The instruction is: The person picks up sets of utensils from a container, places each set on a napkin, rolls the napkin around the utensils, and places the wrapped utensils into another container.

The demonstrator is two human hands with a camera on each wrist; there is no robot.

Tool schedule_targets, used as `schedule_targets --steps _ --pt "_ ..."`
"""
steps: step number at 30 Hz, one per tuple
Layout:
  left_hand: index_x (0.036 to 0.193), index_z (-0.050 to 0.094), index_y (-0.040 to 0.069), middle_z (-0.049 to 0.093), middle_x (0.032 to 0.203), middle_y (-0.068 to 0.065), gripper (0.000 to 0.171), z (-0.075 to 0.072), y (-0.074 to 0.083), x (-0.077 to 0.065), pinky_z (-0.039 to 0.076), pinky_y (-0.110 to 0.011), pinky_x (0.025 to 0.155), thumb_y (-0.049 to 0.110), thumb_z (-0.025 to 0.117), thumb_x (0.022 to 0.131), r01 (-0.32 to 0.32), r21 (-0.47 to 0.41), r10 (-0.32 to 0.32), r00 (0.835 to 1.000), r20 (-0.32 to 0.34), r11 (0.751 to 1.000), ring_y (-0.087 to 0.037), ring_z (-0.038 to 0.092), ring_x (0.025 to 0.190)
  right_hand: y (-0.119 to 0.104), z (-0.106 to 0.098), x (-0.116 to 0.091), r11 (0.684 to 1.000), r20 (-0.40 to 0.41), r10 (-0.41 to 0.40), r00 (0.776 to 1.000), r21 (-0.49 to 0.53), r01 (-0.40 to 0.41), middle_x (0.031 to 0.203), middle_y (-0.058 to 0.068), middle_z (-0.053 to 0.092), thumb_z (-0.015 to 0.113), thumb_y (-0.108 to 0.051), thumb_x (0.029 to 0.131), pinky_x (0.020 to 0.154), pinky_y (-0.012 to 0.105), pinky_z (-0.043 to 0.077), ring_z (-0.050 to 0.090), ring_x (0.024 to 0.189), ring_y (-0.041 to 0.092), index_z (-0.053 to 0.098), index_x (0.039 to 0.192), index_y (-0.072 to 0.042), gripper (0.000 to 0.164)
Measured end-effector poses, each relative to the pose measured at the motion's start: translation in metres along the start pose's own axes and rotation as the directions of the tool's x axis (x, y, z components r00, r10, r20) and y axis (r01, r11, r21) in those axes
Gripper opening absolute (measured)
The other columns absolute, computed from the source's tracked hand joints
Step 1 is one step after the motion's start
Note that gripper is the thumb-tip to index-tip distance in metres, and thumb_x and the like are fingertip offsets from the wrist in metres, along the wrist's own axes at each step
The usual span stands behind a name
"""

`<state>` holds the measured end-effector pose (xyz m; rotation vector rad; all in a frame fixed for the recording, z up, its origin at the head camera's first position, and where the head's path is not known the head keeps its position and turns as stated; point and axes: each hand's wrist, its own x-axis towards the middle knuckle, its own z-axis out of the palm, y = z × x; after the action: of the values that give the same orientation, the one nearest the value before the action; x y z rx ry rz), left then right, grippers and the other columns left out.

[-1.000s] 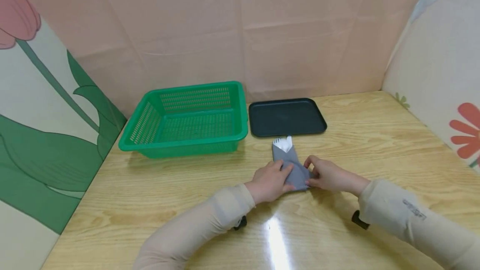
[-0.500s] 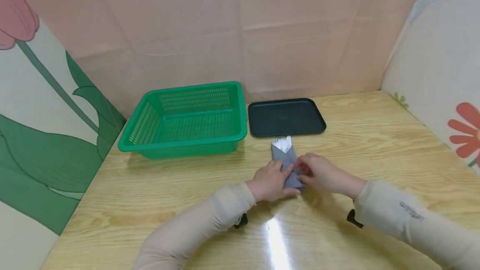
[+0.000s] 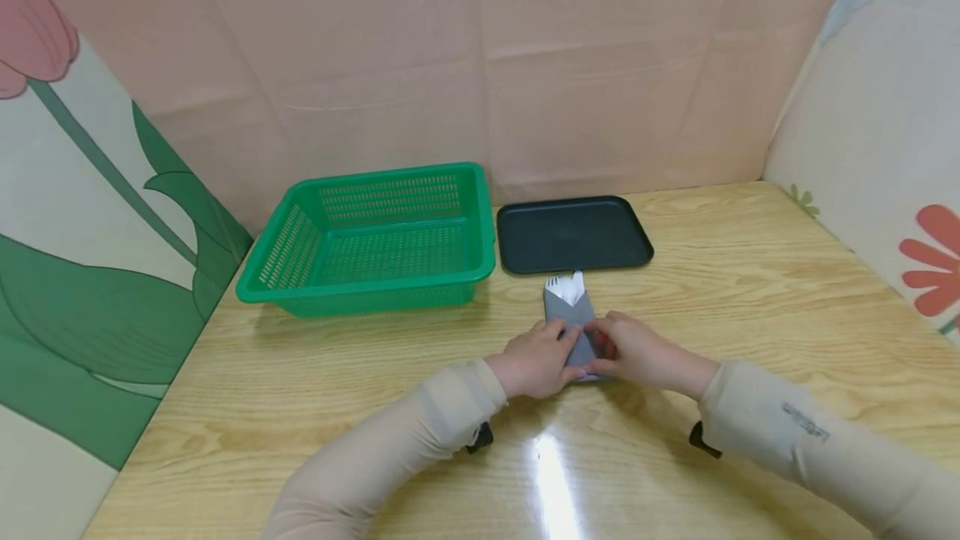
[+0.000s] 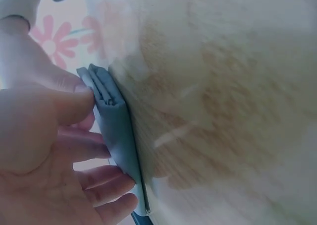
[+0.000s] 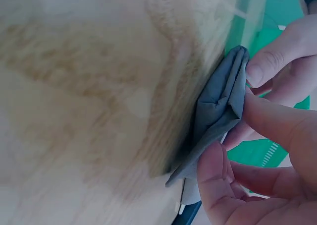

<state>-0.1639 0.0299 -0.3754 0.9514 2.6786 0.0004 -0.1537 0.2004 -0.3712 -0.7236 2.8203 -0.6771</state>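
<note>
A grey cloth napkin [image 3: 567, 312] lies folded into a narrow pocket in front of the black tray. From its far end stick out a silver fork [image 3: 554, 287] and other pale cutlery, mostly covered by cloth. My left hand [image 3: 536, 361] presses on the napkin from the left, its fingers spread along the bundle. In the left wrist view, the thumb touches the layered near end of the napkin [image 4: 116, 131]. My right hand [image 3: 641, 350] pinches the right side of the cloth with thumb and forefinger. Creased, gathered folds of napkin [image 5: 213, 108] show in the right wrist view.
A green perforated basket [image 3: 367, 283] stands at the back left of the wooden table [image 3: 262, 407]. Beside it, behind the napkin, lies a black tray [image 3: 573, 236]. A pink cloth [image 3: 480, 73] hangs along the back.
The right hand has moved left, bringing the napkin's loose right flap over the bundle, which is now narrower. The left hand stays nearly in place, its thumb shifted slightly.
</note>
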Motion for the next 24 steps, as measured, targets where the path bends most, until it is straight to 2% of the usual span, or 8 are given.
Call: schedule_targets --steps 5,9,13,17,19,21,24 --pt "0.146 0.031 0.015 0.042 0.138 -0.002 0.062 0.002 0.002 0.000 0.046 -0.022 0.089 0.048 0.042 0.095 0.002 0.030 -0.001 0.999 -0.033 1.000 -0.012 0.045 0.115 0.000 0.003 -0.003 1.000 0.006 0.011 1.000 -0.009 -0.011 0.081 0.008 0.051 0.075 -0.019 0.077 0.056 0.019 0.039 0.047 0.067 0.011 0.055 0.116 0.015 0.055" --pt "0.145 0.033 0.014 0.042 0.137 -0.003 0.062 0.002 0.002 0.000 0.046 -0.024 0.090 0.048 0.043 0.095 0.003 0.022 -0.002 0.999 -0.048 1.000 -0.013 0.045 0.117 -0.002 0.003 -0.003 1.000 0.008 0.013 1.000 -0.015 -0.013 0.081 0.008 0.049 0.075 -0.018 0.078 0.056 0.019 0.037 0.045 0.067 0.011 0.055 0.117 0.016 0.056" --pt "0.145 0.034 0.013 0.040 0.141 -0.005 0.062 0.002 0.000 0.000 0.046 -0.026 0.094 0.047 0.047 0.094 -0.006 -0.027 0.005 0.998 -0.061 1.000 -0.017 0.044 0.124 -0.001 0.004 -0.003 1.000 0.002 0.008 1.000 -0.028 -0.007 0.080 0.008 0.049 0.075 -0.019 0.078 0.056 0.019 0.036 0.044 0.067 0.011 0.055 0.117 0.016 0.056" --pt "0.142 0.039 0.012 0.039 0.143 -0.009 0.062 0.003 -0.005 0.001 0.042 -0.028 0.101 0.043 0.054 0.091 -0.022 -0.134 0.011 0.997 -0.082 0.991 -0.021 0.043 0.129 -0.001 0.005 -0.003 0.999 0.004 0.017 1.000 -0.029 -0.017 0.081 0.008 0.049 0.074 -0.019 0.078 0.056 0.019 0.037 0.044 0.068 0.011 0.055 0.117 0.016 0.056" --pt "0.140 0.042 0.011 0.041 0.143 -0.010 0.061 0.003 -0.008 0.001 0.041 -0.028 0.102 0.040 0.058 0.090 -0.018 -0.221 -0.003 0.995 -0.096 0.975 -0.021 0.043 0.128 -0.001 0.005 -0.002 0.999 0.010 0.030 1.000 -0.024 -0.030 0.081 0.008 0.050 0.074 -0.019 0.079 0.057 0.019 0.037 0.044 0.068 0.011 0.054 0.118 0.016 0.056" --pt "0.138 0.044 0.008 0.045 0.137 -0.011 0.060 0.002 -0.012 0.002 0.042 -0.027 0.099 0.037 0.062 0.088 0.001 -0.317 -0.038 0.993 -0.111 0.948 -0.020 0.047 0.122 -0.002 0.005 -0.002 0.999 0.017 0.045 0.999 -0.015 -0.045 0.081 0.008 0.050 0.073 -0.019 0.079 0.057 0.018 0.036 0.044 0.068 0.012 0.054 0.119 0.016 0.055" --pt "0.136 0.045 0.004 0.049 0.131 -0.013 0.059 0.002 -0.015 0.001 0.044 -0.026 0.097 0.030 0.063 0.086 0.037 -0.470 -0.108 0.986 -0.126 0.882 -0.020 0.051 0.115 -0.002 0.005 -0.002 0.999 0.022 0.053 0.998 -0.007 -0.053 0.082 0.009 0.050 0.073 -0.018 0.080 0.057 0.019 0.036 0.044 0.068 0.012 0.053 0.119 0.016 0.056"
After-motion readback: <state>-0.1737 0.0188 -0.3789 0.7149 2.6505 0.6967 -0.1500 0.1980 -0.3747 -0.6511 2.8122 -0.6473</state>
